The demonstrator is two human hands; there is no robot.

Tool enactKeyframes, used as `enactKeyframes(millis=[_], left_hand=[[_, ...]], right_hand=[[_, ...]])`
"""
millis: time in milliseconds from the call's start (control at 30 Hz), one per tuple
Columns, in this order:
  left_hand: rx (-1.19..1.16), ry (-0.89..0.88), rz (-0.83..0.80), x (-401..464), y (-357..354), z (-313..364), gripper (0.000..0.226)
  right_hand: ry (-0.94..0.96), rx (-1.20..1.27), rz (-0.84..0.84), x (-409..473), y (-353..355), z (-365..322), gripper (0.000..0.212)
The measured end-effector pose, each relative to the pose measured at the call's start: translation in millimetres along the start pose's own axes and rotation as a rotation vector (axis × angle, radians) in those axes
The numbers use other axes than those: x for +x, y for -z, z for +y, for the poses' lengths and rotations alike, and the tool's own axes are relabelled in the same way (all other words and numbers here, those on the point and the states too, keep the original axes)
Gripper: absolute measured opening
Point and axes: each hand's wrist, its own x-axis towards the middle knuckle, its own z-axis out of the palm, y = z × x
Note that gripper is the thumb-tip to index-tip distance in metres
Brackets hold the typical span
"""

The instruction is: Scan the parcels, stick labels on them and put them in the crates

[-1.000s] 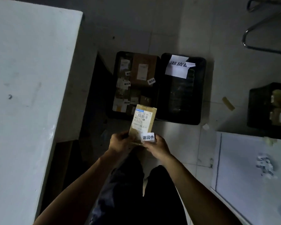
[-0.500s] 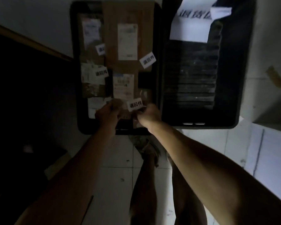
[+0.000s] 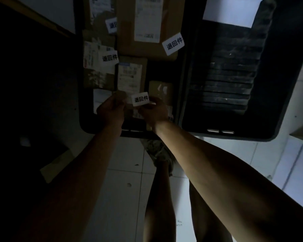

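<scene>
Both hands reach down into the left crate (image 3: 82,119), a dark bin on the tiled floor (image 3: 122,172), and hold one small cardboard parcel (image 3: 129,81) between them over its near end. The left hand (image 3: 110,110) has its fingers curled round the parcel's left near corner; the right hand (image 3: 153,110) has its fingers curled round the right near corner. A white return label (image 3: 140,99) with black characters sits on the parcel's near edge, just between the two hands.

At 12 o'clock from the hands, a larger brown box (image 3: 147,27) lies in the same crate, with a tilted white sticker (image 3: 173,43) at its near right corner. At 11 o'clock, a taped packet (image 3: 98,67) carries a similar sticker. At 2 o'clock, touching the first crate's side, stands the right crate (image 3: 278,102), with a ribbed dark floor and a white sheet (image 3: 229,13) at its far edge. The person's shoe (image 3: 157,152) shows at 6 o'clock, just below the crates.
</scene>
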Motion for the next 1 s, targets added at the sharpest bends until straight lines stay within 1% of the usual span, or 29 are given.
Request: enactKeyframes(millis=[67,167,200,233,300,367,433,467,533,667,800,900,967,1000], left_hand=[[0.019,-0.008,-0.027,-1.8,-13.2,-1.6,0.038],[0.046,-0.012,-0.031,-12.0,-23.1,1.8,0.045],[0.033,-0.015,-0.024,-16.9,-22.6,4.3,0.049],[0.026,-0.017,-0.006,-26.8,-18.1,7.4,0.052],[0.059,0.017,0.018,-51.0,-4.1,17.5,0.049],[0.119,0.051,0.013,-91.6,20.5,33.4,0.038],[0.249,0.055,-0.052,-152.0,54.2,53.6,0.034],[0.301,0.005,-0.078,-182.1,67.0,64.4,0.034],[0.292,-0.073,-0.089,-254.4,101.9,90.8,0.030],[0.284,-0.208,-0.049,-380.9,173.0,142.2,0.021],[0.297,-0.293,0.069,-463.1,255.0,155.9,0.016],[0.327,-0.296,0.214,-510.6,324.3,128.7,0.018],[0.286,-0.261,0.322,-533.2,365.6,102.9,0.024],[0.238,-0.241,0.401,-547.5,389.4,83.0,0.025]], right_hand=[[-0.018,0.047,-0.024,5.9,6.5,1.9,0.057],[0.004,0.059,-0.048,-0.6,23.6,-1.5,0.033],[0.003,0.036,-0.061,-6.6,31.1,-5.6,0.031],[-0.018,-0.015,-0.080,-16.7,40.7,-8.4,0.033],[-0.054,-0.187,-0.100,-44.6,63.2,-15.1,0.037],[-0.052,-0.307,-0.092,-86.6,87.8,-24.9,0.037],[-0.008,-0.420,-0.091,-141.1,110.1,-41.7,0.031],[0.007,-0.459,-0.099,-167.0,119.6,-51.4,0.023],[0.043,-0.557,-0.133,-239.7,134.6,-79.0,0.013],[0.216,-0.832,-0.219,-373.9,137.2,-127.5,0.007],[0.464,-1.073,-0.346,-485.2,93.4,-153.9,0.006],[0.673,-1.239,-0.455,-556.1,45.5,-142.8,0.008],[0.782,-1.360,-0.533,-597.7,12.9,-126.7,0.013],[0.824,-1.420,-0.584,-623.5,-6.3,-111.2,0.015]])
